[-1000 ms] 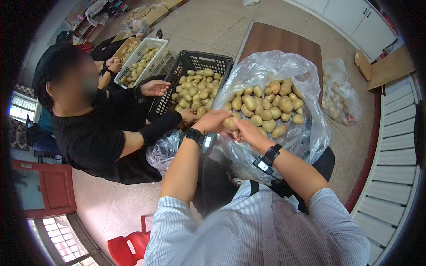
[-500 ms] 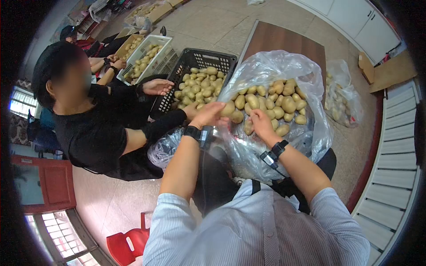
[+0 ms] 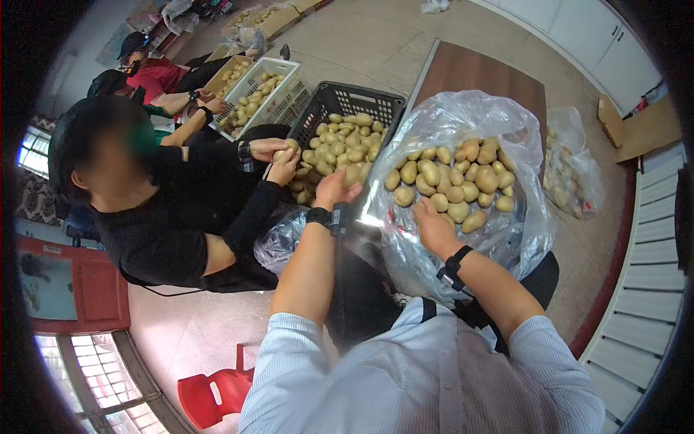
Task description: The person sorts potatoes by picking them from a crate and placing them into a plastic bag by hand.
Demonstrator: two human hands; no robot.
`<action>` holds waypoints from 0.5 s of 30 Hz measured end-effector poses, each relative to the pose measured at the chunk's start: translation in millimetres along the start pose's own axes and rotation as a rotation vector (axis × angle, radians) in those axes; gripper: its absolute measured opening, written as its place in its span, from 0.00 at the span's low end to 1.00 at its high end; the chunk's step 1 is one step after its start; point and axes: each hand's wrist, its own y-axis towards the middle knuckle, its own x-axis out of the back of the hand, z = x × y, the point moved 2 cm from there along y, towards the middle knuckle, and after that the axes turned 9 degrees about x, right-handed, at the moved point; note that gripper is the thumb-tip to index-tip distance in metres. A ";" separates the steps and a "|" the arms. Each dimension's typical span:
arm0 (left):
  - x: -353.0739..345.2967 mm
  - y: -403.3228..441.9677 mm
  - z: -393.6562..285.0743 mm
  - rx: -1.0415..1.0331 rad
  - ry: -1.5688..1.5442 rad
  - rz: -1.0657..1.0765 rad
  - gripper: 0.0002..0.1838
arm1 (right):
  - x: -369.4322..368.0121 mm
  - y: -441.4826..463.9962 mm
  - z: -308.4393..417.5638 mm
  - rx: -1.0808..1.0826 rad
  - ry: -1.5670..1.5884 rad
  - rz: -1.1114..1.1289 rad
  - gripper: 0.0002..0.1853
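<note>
My left hand [image 3: 337, 191] reaches over the near right edge of the black crate [image 3: 396, 107], fingers stretched and apart. A blurred potato [image 3: 353, 173] is just beyond its fingertips; I cannot tell whether they touch it. My right hand [image 3: 436, 230] is at the near edge of the potatoes [image 3: 470, 191] in the clear plastic bag [image 3: 470, 110]. Its fingers point forward, slightly spread, beside the nearest potatoes, with none seen in its grasp. More potatoes [image 3: 340, 148] are heaped in the crate.
On my left, a co-worker in black [image 3: 166, 224] holds a potato [image 3: 289, 150] over the crate. Beyond are a white crate [image 3: 289, 72] of potatoes and other people. A brown board [image 3: 463, 69] lies under the bag. Another bag [image 3: 571, 163] stands to the right; a red chair [image 3: 210, 396] is behind left.
My left hand has moved from the bag's edge to the crate. The right hand has left the potato it was gripping and its fingers have straightened. The co-worker's hands have come together around a potato.
</note>
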 end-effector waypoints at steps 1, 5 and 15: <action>1.6 1.1 -0.2 0.003 -0.034 -0.047 0.18 | -1.2 0.5 0.2 -0.006 -0.002 0.012 0.19; 19.7 13.1 -4.6 -0.198 0.507 -0.038 0.20 | -13.7 -0.2 -6.4 0.048 -0.046 -0.030 0.15; 64.5 46.5 -2.5 -0.804 1.906 -0.530 0.17 | -9.6 -6.5 -0.3 0.094 -0.234 -0.013 0.09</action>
